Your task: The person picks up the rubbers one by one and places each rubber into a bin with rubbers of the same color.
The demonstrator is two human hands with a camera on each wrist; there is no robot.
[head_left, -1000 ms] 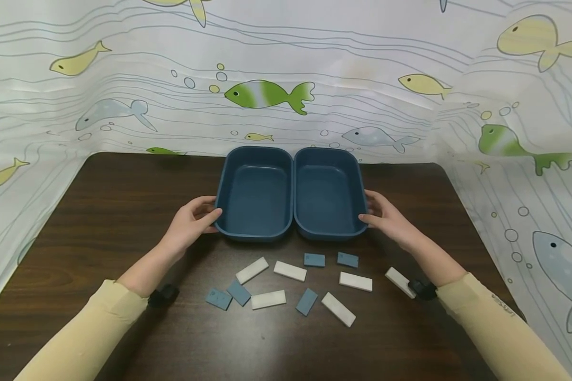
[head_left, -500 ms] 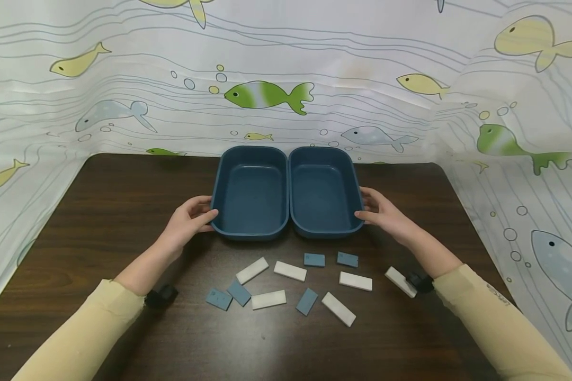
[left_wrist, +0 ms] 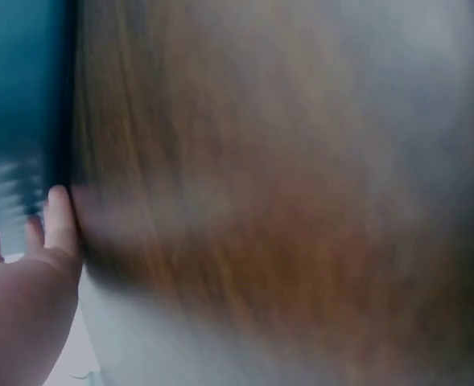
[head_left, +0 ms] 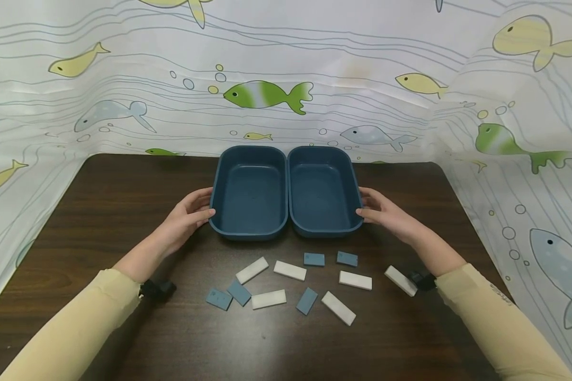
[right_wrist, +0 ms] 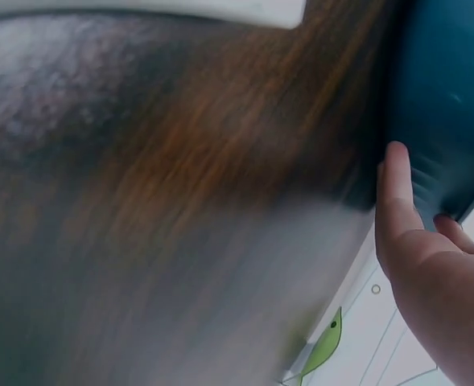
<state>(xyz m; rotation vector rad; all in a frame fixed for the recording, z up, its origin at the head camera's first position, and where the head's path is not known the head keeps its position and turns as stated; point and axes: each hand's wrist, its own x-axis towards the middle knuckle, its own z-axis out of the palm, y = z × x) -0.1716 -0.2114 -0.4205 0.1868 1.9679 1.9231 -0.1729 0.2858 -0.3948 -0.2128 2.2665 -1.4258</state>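
Two dark blue bins, a left bin (head_left: 253, 201) and a right bin (head_left: 323, 198), stand side by side near the table's back edge. My left hand (head_left: 185, 219) is at the left bin's outer side, its thumb tip by the rim. In the left wrist view, extended fingers (left_wrist: 59, 221) lie along the bin's wall. At the right bin's outer side is my right hand (head_left: 386, 216), thumb tip at the rim. The right wrist view has its fingers (right_wrist: 397, 181) reaching along the blue wall. Both bins hold nothing.
On the dark wooden table (head_left: 124, 211), in front of the bins, lie several white blocks (head_left: 289, 271) and several smaller blue-grey blocks (head_left: 307, 301). One white block (head_left: 400, 280) lies beside the right wrist. A fish-print sheet (head_left: 286, 63) rises behind the table.
Both bins have shifted slightly left, with both hands alongside; most of that shift came before the half-second frame. Since then, my left fingers have spread a little. The blocks have stayed in place.
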